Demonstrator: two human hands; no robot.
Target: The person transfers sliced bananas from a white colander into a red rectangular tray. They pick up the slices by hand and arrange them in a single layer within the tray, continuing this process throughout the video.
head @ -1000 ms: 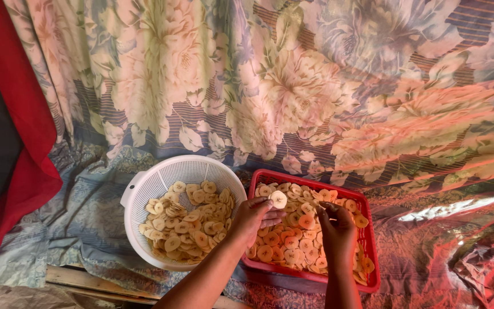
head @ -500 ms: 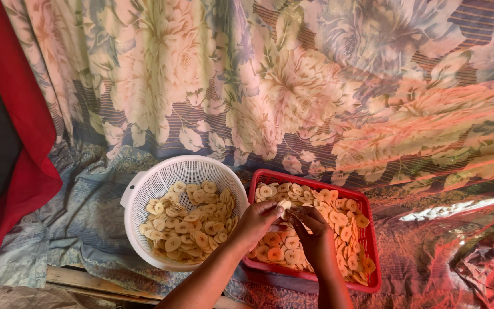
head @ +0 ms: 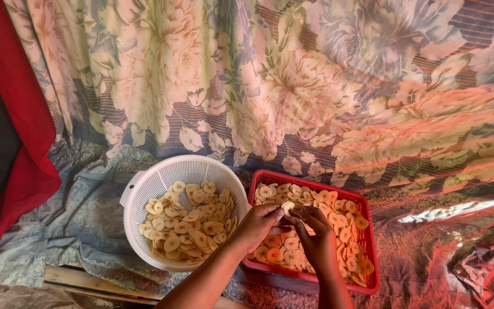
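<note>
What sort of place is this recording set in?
Probably a home or makeshift food-prep corner at floor level: a flowered curtain as the backdrop, patterned cloth underneath, and a white colander and red tray of sliced chips, which both hands work over.

No packages, labels, signs or screens appear in this view — only unmarked surfaces, none bearing print or a display.

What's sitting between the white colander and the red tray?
Nothing: in the head view the white colander and red tray touch rims, the left hand reaching over that seam.
</note>
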